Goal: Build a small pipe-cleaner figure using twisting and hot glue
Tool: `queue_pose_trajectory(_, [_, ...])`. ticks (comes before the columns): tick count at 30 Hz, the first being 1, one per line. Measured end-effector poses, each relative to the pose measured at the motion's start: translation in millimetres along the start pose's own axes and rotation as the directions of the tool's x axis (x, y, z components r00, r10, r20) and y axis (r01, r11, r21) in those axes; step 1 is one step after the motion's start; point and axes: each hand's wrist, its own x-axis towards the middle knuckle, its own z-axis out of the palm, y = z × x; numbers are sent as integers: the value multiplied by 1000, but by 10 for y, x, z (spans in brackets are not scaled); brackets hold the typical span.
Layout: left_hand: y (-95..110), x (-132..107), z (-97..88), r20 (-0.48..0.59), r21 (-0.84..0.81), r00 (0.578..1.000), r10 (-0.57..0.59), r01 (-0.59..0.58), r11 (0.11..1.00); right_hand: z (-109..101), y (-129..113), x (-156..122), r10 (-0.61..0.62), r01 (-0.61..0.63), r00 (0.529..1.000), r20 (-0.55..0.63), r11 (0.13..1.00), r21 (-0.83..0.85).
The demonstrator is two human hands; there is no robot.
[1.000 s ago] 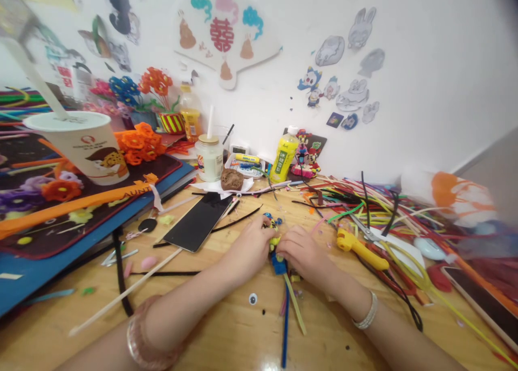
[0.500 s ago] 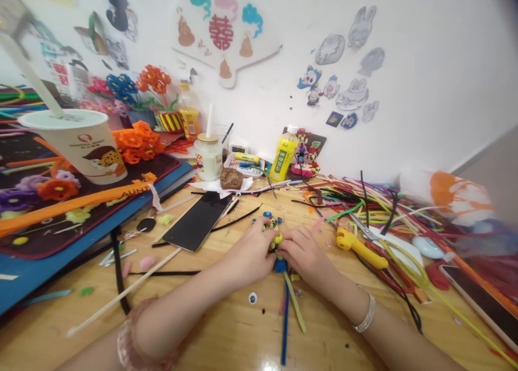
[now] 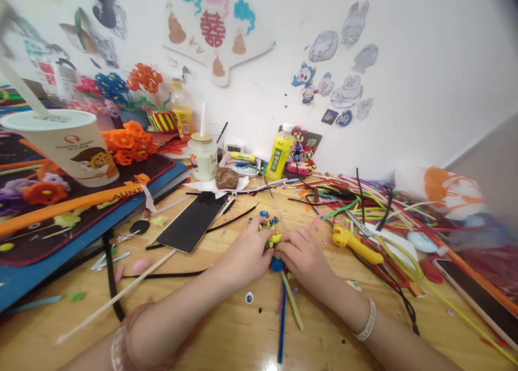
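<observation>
My left hand and my right hand meet over a small yellow and blue pipe-cleaner figure on the wooden table. Both hands pinch it, fingers closed round it. A blue pipe cleaner and a yellowish one run from the figure toward me. A googly eye lies just in front of my left hand. My left wrist wears a pink bangle, my right a white bracelet.
A black phone lies left of the hands. A yellow-handled tool and a heap of coloured pipe cleaners sit to the right. A paper cup stands on a dark mat at left; a yellow bottle and jar stand by the wall.
The view has shifted slightly, so everything sits a little lower left. My hands stay pinched on the figure, with only small finger movement.
</observation>
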Motion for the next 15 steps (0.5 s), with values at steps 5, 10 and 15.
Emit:
queue_pose_trajectory(5, [-3,-10,21,-21,6,1000,5,-5,1000,-40,-14,-60,105,-105,994,-40,994,10])
queue_pose_trajectory(10, [1,-5,11,-11,26,1000,-4,5,1000,-83,-71,-59,66,-66,998,-8,997,-38])
queue_pose_trajectory(15, [44,-5,-13,-1,44,1000,-26,26,999,-78,-130,-26,76,-75,997,6,995,-62])
